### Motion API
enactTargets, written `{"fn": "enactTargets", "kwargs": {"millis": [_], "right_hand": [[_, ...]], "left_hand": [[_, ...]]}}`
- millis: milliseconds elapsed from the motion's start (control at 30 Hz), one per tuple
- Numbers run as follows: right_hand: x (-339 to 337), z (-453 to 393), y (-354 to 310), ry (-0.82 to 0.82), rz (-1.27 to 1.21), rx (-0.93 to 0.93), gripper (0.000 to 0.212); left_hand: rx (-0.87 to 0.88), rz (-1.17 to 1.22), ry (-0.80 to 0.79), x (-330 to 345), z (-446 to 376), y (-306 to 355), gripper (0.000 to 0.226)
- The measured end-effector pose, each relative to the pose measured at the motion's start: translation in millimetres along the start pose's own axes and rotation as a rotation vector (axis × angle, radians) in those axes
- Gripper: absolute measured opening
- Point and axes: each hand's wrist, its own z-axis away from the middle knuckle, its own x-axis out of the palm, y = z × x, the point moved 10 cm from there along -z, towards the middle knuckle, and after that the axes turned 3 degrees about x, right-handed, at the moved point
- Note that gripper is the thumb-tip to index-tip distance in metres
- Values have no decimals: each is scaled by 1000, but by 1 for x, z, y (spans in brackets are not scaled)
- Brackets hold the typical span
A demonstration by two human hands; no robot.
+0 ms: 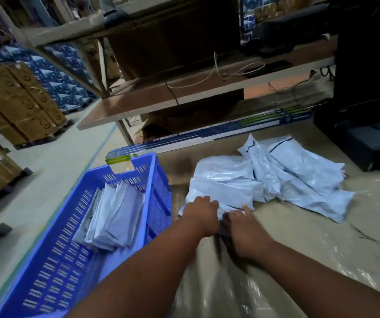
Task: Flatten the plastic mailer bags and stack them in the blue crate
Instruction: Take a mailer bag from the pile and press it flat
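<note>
**Both hands working the nearest mailer at the pile's edge**

Two bare forearms are reaching forward over the bench, which is lying under a clear plastic sheet. Left hand is resting knuckles-up on the near edge of the nearest mailer bag, its fingers curling down onto the plastic; whether they are gripping it is blurred. Right hand is lying just beside the left on the same bag, one finger pointing straight out across it, the rest smeared by motion, so its hold cannot be told.

Behind that bag, a loose pile of pale mailer bags is spreading to the right across the bench. To the left, the blue crate is holding a row of flattened bags leaning against one another. Beyond are standing wooden shelves and stacked cardboard cartons.
</note>
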Motion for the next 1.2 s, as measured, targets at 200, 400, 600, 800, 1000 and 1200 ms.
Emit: {"fn": "enactTargets", "kwargs": {"millis": [200, 400, 600, 800, 1000, 1200], "right_hand": [[-21, 68, 27, -94, -199, -161, 38], [-45, 145, 92, -5, -285, -133, 38], [-56, 168, 128, 86, -263, -35, 27], [-3, 141, 109, -135, -31, -10, 64], [19, 133, 120, -141, 25, 2, 70], [19, 137, 119, -169, 25, -29, 70]], "left_hand": [[82, 22, 2, 60, 31, 34, 101], [141, 89, 39, 111, 67, 96, 83], [112, 145, 197, 108, 65, 138, 74], [89, 199, 281, 108, 52, 165, 68], [16, 158, 237, 114, 39, 158, 71], [-12, 174, 248, 116, 47, 160, 71]]}}
